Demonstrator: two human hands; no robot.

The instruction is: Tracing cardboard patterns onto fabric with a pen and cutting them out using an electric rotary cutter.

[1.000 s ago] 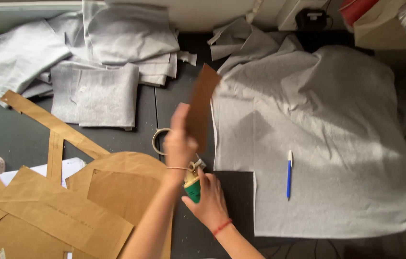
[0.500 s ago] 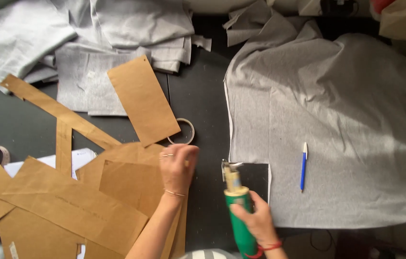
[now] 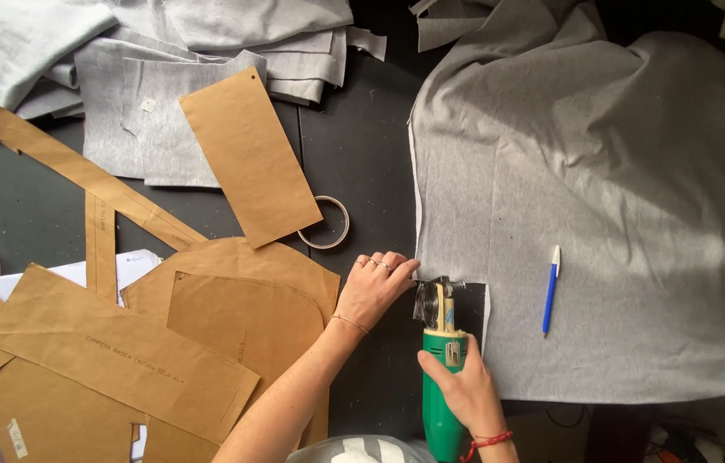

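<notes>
**Cutter at the cloth's notch**

Since the last frame your left hand (image 3: pixel 373 291) has slid right, off the patterns (image 3: pixel 242 317), and now lies flat, fingers together, touching the cloth (image 3: pixel 602 214) edge. Your right hand (image 3: pixel 458 387) grips the cutter (image 3: pixel 440 360) as before; its blade sits just right of your left fingertips, inside the cut-out corner. Bare table lies ahead of the left hand up to the tape ring (image 3: pixel 324 222). The pen (image 3: pixel 550 289) rests on cloth, right of the cutter.
</notes>
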